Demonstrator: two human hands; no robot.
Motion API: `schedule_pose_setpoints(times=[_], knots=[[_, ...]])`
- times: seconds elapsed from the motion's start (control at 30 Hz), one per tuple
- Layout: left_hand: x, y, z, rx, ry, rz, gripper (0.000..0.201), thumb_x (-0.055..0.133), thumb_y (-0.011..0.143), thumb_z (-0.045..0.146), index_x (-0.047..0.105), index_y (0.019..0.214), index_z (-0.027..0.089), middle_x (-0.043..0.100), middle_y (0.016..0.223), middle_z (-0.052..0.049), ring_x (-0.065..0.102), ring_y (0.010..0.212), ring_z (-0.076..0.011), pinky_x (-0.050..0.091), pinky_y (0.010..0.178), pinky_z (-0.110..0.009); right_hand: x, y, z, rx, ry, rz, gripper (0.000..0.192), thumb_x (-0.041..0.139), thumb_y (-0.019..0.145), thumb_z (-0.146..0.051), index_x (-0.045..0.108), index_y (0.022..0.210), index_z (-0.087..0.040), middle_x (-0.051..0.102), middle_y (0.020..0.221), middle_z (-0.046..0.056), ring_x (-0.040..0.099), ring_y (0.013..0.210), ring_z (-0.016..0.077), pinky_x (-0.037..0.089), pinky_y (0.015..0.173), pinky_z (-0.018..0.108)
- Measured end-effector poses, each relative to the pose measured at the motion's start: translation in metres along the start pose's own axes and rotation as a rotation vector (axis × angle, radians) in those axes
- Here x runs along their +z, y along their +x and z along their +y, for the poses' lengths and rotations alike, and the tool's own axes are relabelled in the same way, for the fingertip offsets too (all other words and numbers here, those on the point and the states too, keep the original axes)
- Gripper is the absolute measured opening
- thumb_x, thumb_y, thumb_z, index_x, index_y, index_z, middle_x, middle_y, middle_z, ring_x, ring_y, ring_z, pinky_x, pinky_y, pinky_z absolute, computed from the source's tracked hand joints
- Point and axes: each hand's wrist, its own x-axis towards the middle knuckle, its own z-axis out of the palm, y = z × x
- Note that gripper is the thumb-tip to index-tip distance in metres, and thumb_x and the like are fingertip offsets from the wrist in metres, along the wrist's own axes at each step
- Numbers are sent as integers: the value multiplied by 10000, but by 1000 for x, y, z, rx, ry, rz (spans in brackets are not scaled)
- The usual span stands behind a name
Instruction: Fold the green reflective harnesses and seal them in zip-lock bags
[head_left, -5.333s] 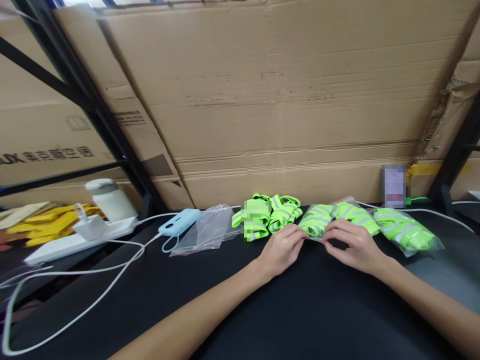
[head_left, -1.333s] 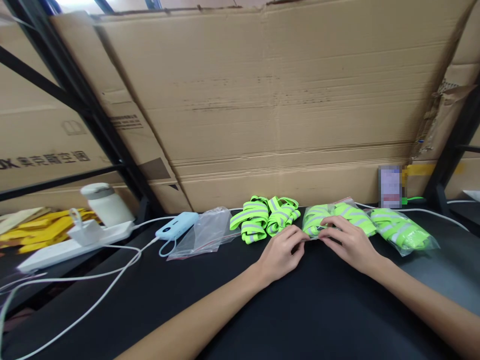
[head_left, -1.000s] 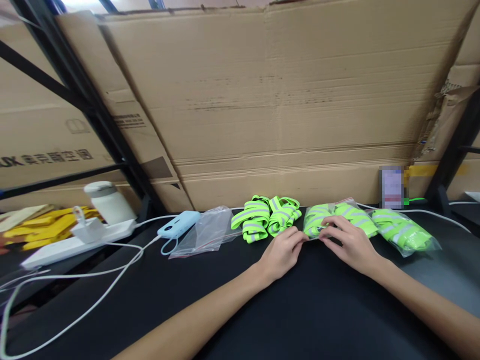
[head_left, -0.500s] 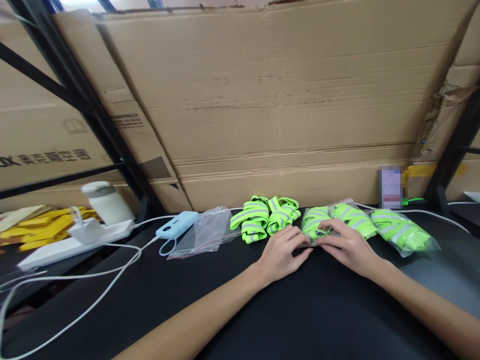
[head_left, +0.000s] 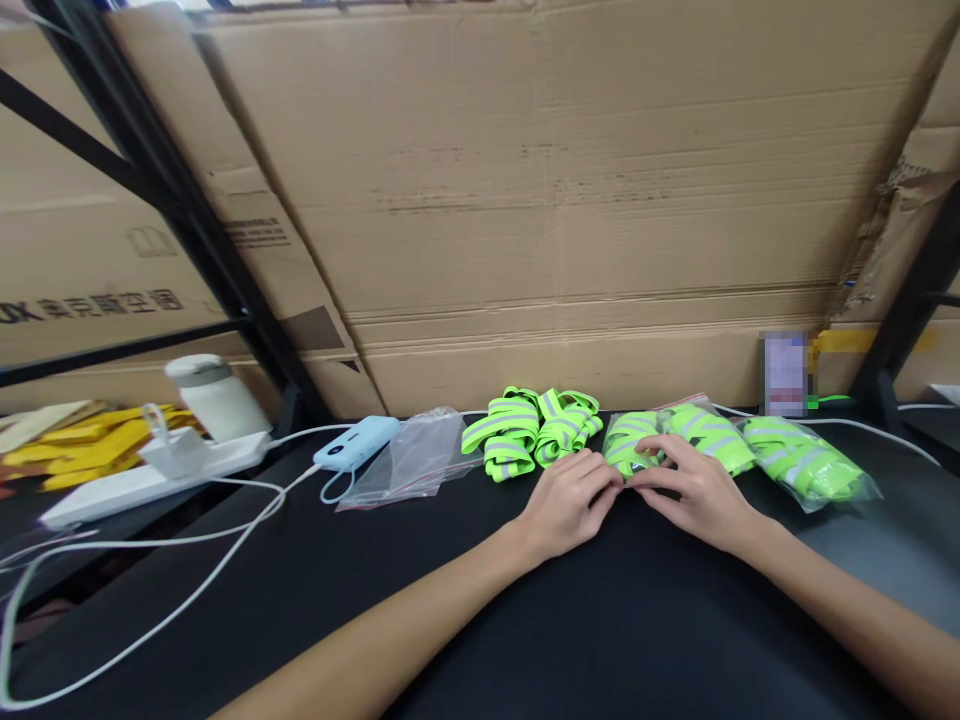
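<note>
My left hand [head_left: 564,503] and my right hand [head_left: 694,488] meet at the near edge of a clear plastic bag [head_left: 634,443] holding neon green reflective bands, pinching its edge between thumbs and fingers. The bag lies on the black table [head_left: 570,620]. Two loose rolled green bands [head_left: 534,432] sit just left of it. Two more filled bags [head_left: 802,460] lie to the right. An empty clear bag [head_left: 409,460] rests further left.
A light blue power bank [head_left: 357,443] with a cable, a white power strip [head_left: 146,478], a white bottle [head_left: 215,396] and yellow pieces [head_left: 82,447] are at the left. Large cardboard sheets [head_left: 555,200] stand behind the table. A black rack post [head_left: 904,310] rises at the right.
Both hands stay at the bag's near edge; the fingers have shifted slightly along it. The bag and bands have not moved.
</note>
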Motion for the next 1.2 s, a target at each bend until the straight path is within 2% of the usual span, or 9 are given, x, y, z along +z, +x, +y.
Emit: schedule_pose_setpoints(times=[0.2, 0.3, 0.43, 0.63, 0.8, 0.93, 1.03, 1.1, 1.2], knots=[[0, -1, 1, -72, -42, -8, 42, 584, 953, 203, 624, 964, 203, 669, 905, -32, 627, 836, -191, 534, 802, -330, 2, -1, 4, 24, 2, 13, 179, 558, 978, -174, 725, 982, -239, 654, 1172, 110, 668, 1024, 250, 588, 789, 373], [-1, -2, 1, -149, -26, 19, 258, 657, 904, 249, 593, 1152, 218, 630, 1085, -81, 622, 1011, -241, 551, 872, -384, 0, 0, 7, 50, 44, 95, 154, 557, 988, -171, 697, 1002, -232, 688, 1155, 94, 669, 1038, 242, 566, 877, 407], [-1, -2, -1, -237, -87, 44, 552, 699, 877, 282, 442, 1364, 240, 548, 1323, -125, 538, 1259, -283, 514, 1026, -452, -5, 3, 8, 116, 133, 221, 108, 583, 980, -177, 670, 1017, -229, 718, 1127, 88, 679, 1068, 245, 549, 926, 420], [2, -4, -5, -210, -130, 50, 540, 613, 961, 292, 384, 1449, 263, 578, 1403, -102, 557, 1305, -253, 477, 1096, -472, -7, 8, -4, 77, 184, 310, 116, 610, 955, -158, 670, 1017, -235, 736, 1032, 76, 708, 968, 240, 570, 856, 410], [4, -6, -6, -287, -143, 1, 691, 669, 930, 368, 320, 1517, 263, 551, 1460, -114, 560, 1316, -269, 508, 1062, -475, -9, 8, -8, 87, 245, 349, 144, 653, 934, -133, 648, 1033, -237, 734, 1003, 58, 700, 943, 228, 560, 852, 392], [3, -5, -6, -284, -148, 9, 546, 645, 948, 390, 441, 1433, 246, 621, 1366, -97, 604, 1247, -255, 521, 1035, -441, -10, 8, -5, 125, 249, 348, 131, 649, 945, -165, 647, 1054, -239, 729, 1013, 57, 690, 952, 225, 558, 869, 391], [2, -4, -5, -249, -143, 34, 339, 590, 985, 387, 554, 1282, 229, 675, 1249, -82, 638, 1166, -240, 527, 997, -404, -9, 8, -4, 278, 304, 361, 158, 651, 952, -245, 638, 1109, -240, 717, 1036, 71, 687, 913, 216, 583, 744, 331], [1, -3, -5, -256, -129, 53, 264, 560, 998, 413, 599, 1160, 209, 704, 1119, -80, 665, 1048, -238, 546, 903, -378, -8, 8, -4, 382, 396, 386, 262, 647, 951, -314, 593, 1197, -241, 691, 1106, 95, 684, 955, 226, 589, 697, 308], [2, -3, -5, -330, -111, 96, 314, 509, 1008, 471, 597, 908, 187, 662, 837, -44, 633, 773, -199, 511, 696, -312, -6, 7, -3, 429, 494, 364, 532, 661, 927, -400, 447, 1389, -248, 631, 1226, 126, 657, 1078, 256, 593, 832, 373]])
